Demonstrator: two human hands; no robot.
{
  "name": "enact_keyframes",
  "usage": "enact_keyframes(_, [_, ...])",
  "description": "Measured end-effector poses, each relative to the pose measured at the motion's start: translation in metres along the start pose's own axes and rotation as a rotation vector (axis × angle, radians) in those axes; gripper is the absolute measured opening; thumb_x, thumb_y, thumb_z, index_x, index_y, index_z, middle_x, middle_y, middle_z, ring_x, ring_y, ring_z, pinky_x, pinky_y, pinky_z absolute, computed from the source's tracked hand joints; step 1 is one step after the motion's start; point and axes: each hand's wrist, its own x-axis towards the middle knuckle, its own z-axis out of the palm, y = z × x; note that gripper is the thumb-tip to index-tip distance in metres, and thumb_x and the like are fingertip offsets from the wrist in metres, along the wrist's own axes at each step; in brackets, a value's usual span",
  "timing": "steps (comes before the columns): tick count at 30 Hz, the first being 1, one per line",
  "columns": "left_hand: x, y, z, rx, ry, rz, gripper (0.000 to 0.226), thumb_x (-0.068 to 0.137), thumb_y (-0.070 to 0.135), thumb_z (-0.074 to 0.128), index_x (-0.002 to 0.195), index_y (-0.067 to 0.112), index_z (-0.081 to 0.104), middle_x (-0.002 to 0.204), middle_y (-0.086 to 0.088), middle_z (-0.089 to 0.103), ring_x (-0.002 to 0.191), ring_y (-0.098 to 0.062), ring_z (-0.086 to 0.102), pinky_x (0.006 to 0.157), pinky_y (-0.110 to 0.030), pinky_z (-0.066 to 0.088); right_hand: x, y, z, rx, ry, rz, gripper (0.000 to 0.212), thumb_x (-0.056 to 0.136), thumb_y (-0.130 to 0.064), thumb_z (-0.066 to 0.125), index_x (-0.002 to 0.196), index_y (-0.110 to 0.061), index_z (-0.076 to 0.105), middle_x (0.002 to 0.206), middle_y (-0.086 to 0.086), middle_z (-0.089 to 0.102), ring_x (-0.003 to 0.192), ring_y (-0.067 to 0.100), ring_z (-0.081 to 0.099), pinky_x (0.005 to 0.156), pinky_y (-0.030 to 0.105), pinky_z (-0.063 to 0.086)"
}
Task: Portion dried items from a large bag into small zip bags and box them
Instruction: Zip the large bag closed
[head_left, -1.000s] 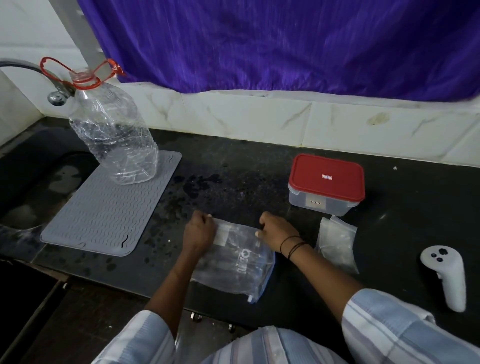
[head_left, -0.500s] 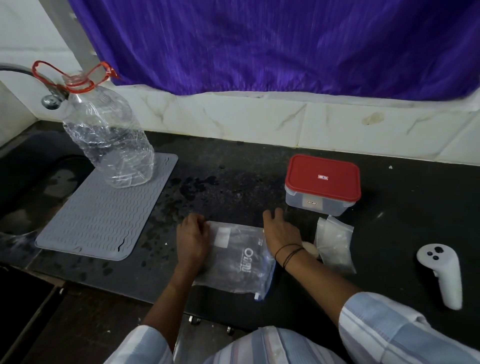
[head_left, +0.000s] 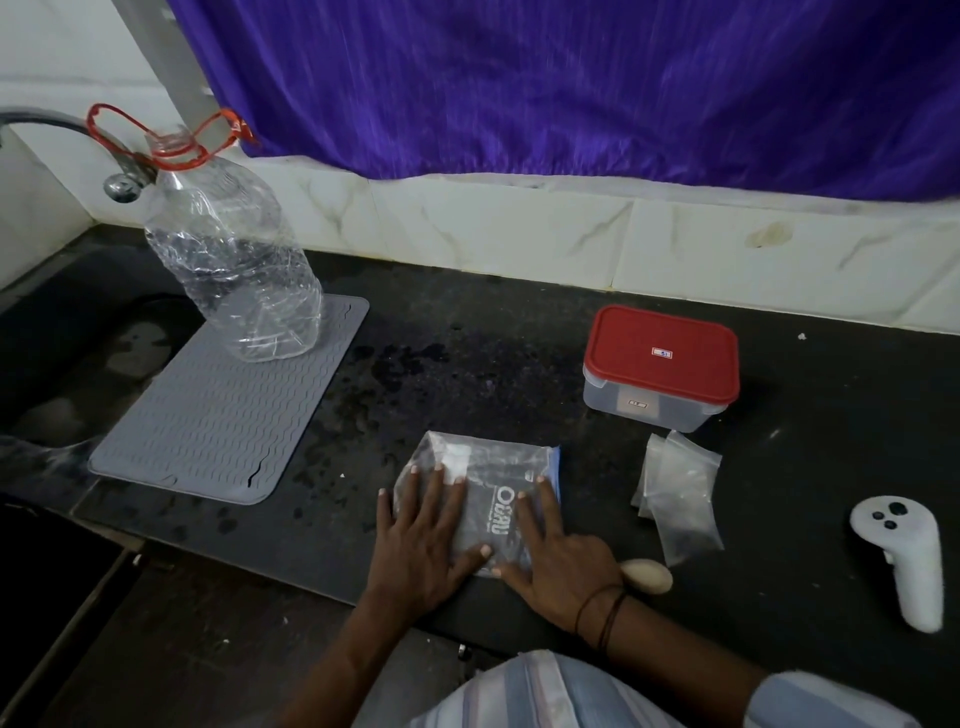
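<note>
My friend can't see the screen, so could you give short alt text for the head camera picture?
Two bare hands, left hand and right hand, press flat on a clear zip bag lying on a dark counter. To the right sit a red-lidded box, small clear bags and a white controller.

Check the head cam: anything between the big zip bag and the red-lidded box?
Nothing. In the head view the stretch of black counter between the large zip bag and the red-lidded box is bare; the small zip bags lie off to the right.
</note>
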Motion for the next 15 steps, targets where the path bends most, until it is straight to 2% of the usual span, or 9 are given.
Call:
enact_keyframes(2, [0.003, -0.003, -0.004, 0.001, -0.038, 0.018, 0.095, 0.085, 0.088, 0.024, 0.157, 0.026, 0.028, 0.164, -0.008, 0.023, 0.151, -0.037, 0.021, 0.115, -0.065, 0.022, 0.002, 0.000, -0.002, -0.001, 0.044, -0.014, 0.113, 0.064, -0.089, -0.009, 0.156, -0.023, 0.002, 0.159, 0.012, -0.022, 0.088, 0.023, 0.068, 0.069, 0.030, 0.046])
enact_keyframes(3, [0.004, -0.004, -0.004, 0.000, -0.046, 0.025, 0.097, 0.084, 0.089, 0.023, 0.157, 0.025, 0.028, 0.164, -0.009, 0.023, 0.150, -0.038, 0.021, 0.115, -0.065, 0.024, 0.001, 0.001, -0.002, -0.009, 0.091, -0.035, 0.112, 0.067, -0.088, -0.009, 0.155, -0.022, 0.013, 0.162, 0.014, -0.010, 0.085, 0.022, 0.069, 0.067, 0.030, 0.049])
enact_keyframes(4, [0.005, -0.005, -0.005, -0.004, -0.049, 0.025, 0.097, 0.084, 0.089, 0.023, 0.157, 0.024, 0.029, 0.164, -0.010, 0.024, 0.150, -0.038, 0.021, 0.116, -0.064, 0.023, -0.001, 0.003, -0.002, -0.021, 0.191, -0.079, 0.104, 0.075, -0.087, 0.001, 0.150, -0.021, 0.031, 0.162, 0.015, 0.011, 0.078, 0.021, 0.070, 0.062, 0.030, 0.053])
enact_keyframes(6, [0.007, -0.004, -0.006, -0.023, -0.006, 0.015, 0.096, 0.085, 0.087, 0.023, 0.155, 0.022, 0.035, 0.162, -0.013, 0.027, 0.149, -0.040, 0.023, 0.119, -0.060, 0.015, -0.009, 0.009, 0.000, -0.030, 0.366, -0.225, 0.070, 0.085, -0.075, 0.035, 0.124, -0.021, 0.057, 0.141, 0.009, 0.051, 0.062, 0.018, 0.067, 0.046, 0.030, 0.053])
enact_keyframes(8, [0.008, -0.002, -0.008, -0.086, 0.083, 0.031, 0.087, 0.089, 0.082, 0.029, 0.144, 0.018, 0.050, 0.155, -0.015, 0.041, 0.145, -0.041, 0.033, 0.118, -0.056, 0.016, -0.016, 0.016, 0.006, -0.035, 0.352, -0.342, 0.048, 0.080, -0.062, 0.050, 0.107, -0.024, 0.061, 0.123, 0.003, 0.057, 0.054, 0.018, 0.063, 0.040, 0.029, 0.049])
enact_keyframes(10, [0.007, 0.003, -0.012, -0.187, 0.187, 0.174, 0.074, 0.089, 0.076, 0.042, 0.127, 0.016, 0.061, 0.138, -0.012, 0.056, 0.130, -0.035, 0.050, 0.111, -0.052, 0.033, -0.019, 0.019, 0.012, -0.055, 0.306, -0.342, 0.037, 0.080, -0.055, 0.050, 0.099, -0.026, 0.061, 0.119, 0.001, 0.058, 0.051, 0.016, 0.061, 0.038, 0.027, 0.047])
enact_keyframes(12, [0.005, 0.009, -0.014, -0.242, 0.193, 0.357, 0.069, 0.086, 0.075, 0.052, 0.121, 0.016, 0.064, 0.127, -0.006, 0.061, 0.117, -0.026, 0.057, 0.101, -0.042, 0.043, -0.017, 0.019, 0.016, -0.078, 0.323, -0.324, 0.023, 0.083, -0.044, 0.052, 0.093, -0.025, 0.060, 0.117, 0.002, 0.060, 0.045, 0.017, 0.058, 0.036, 0.027, 0.044])
enact_keyframes(15, [0.003, 0.013, -0.010, -0.207, 0.162, 0.417, 0.061, 0.088, 0.072, 0.053, 0.120, 0.021, 0.064, 0.125, 0.000, 0.061, 0.115, -0.019, 0.058, 0.097, -0.037, 0.048, -0.012, 0.012, 0.015, -0.067, 0.411, -0.298, 0.010, 0.084, -0.029, 0.054, 0.091, -0.021, 0.053, 0.104, 0.003, 0.062, 0.042, 0.019, 0.053, 0.034, 0.030, 0.042])
